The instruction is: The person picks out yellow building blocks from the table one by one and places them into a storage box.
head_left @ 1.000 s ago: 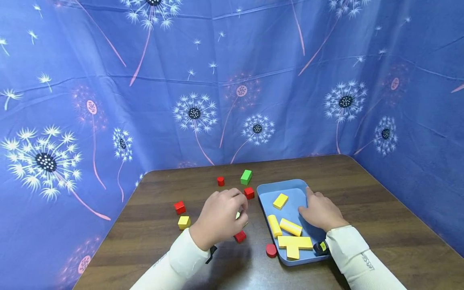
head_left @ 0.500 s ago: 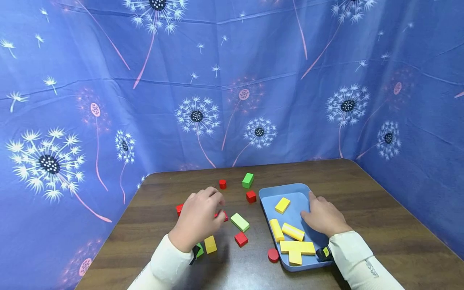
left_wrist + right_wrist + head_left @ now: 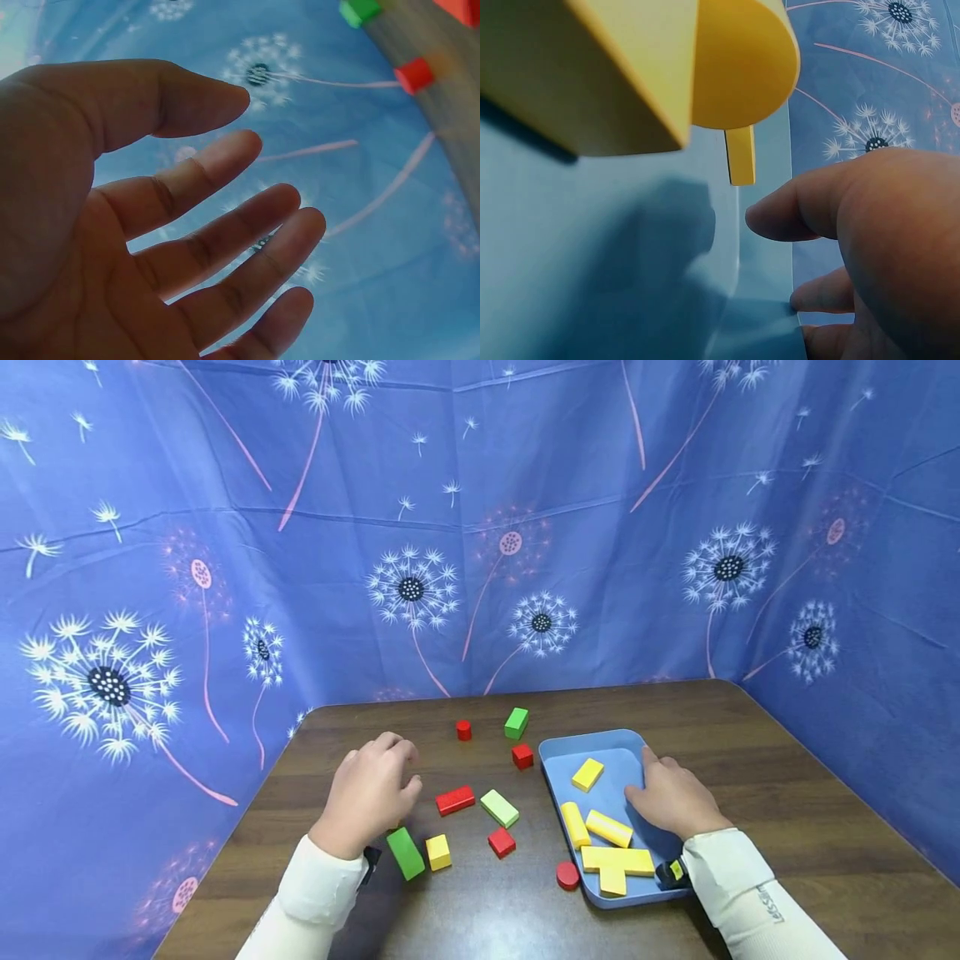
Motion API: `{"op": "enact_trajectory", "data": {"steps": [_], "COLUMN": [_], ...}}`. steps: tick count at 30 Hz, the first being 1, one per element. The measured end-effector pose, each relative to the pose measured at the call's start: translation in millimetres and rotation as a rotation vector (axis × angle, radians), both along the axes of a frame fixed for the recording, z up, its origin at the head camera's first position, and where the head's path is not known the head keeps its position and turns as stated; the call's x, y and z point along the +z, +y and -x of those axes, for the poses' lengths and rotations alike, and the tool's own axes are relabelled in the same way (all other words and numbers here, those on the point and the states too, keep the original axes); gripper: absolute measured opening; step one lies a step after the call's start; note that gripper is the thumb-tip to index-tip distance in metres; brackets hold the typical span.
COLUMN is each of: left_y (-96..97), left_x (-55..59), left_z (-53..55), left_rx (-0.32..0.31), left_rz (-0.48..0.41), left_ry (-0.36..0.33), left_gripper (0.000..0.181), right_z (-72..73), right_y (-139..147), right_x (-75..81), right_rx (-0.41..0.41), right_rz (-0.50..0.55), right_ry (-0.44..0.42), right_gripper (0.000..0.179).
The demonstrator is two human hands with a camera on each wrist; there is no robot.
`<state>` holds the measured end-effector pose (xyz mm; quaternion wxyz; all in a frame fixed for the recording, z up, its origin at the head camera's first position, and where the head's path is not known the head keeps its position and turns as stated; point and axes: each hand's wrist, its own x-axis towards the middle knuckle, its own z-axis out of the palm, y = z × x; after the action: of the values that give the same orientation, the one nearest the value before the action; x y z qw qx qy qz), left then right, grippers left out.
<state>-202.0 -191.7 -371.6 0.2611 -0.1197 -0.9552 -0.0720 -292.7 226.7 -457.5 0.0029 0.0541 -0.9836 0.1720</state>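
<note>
My left hand (image 3: 367, 795) hovers over the left of the table, holding nothing; its fingers are spread and loosely bent in the left wrist view. Near it lie a green block (image 3: 406, 853), a yellow cube (image 3: 438, 852) and a red block (image 3: 455, 800). On the right, my right hand (image 3: 675, 797) holds the blue tray (image 3: 585, 746) by its right side wall, thumb inside and fingers over the rim. Inside the tray are a yellow block (image 3: 588, 774), two yellow cylinders (image 3: 574, 825) and a yellow T-shaped arrangement of blocks (image 3: 615, 862).
Between hand and tray lie a light green block (image 3: 499, 808) and a red cube (image 3: 502, 842). Farther back are a red cylinder (image 3: 464, 730), a green block (image 3: 516, 722) and another red cube (image 3: 522, 756). A red round piece (image 3: 567, 875) sits against the tray's left side.
My left hand has moved left across the table, uncovering the light green block, the long red block and the green block. The right hand has stayed at the tray's side.
</note>
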Motion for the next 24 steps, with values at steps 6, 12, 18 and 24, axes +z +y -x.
{"op": "enact_trajectory", "data": {"steps": [6, 12, 18, 24], "left_y": [-20.0, -24.1, -19.7, -20.0], "left_x": [-11.3, -19.2, -24.8, -33.1], "left_z": [2.3, 2.7, 9.3, 13.1], "left_rx": [0.064, 0.105, 0.118, 0.136], "left_rz": [-0.018, -0.078, -0.069, -0.049], "left_ry": [-0.047, -0.080, -0.115, -0.181], "left_gripper": [0.016, 0.020, 0.021, 0.021], "right_z": [-0.5, -5.3, -4.4, -2.8], "right_y": [-0.4, 1.0, 3.5, 1.5], "right_x": [1.9, -1.1, -0.8, -0.9], "right_rx": [0.004, 0.008, 0.008, 0.013], "right_rz": [0.003, 0.009, 0.003, 0.008], "right_ry": [0.006, -0.010, 0.007, 0.006], "right_gripper": [0.087, 0.088, 0.088, 0.087]}}
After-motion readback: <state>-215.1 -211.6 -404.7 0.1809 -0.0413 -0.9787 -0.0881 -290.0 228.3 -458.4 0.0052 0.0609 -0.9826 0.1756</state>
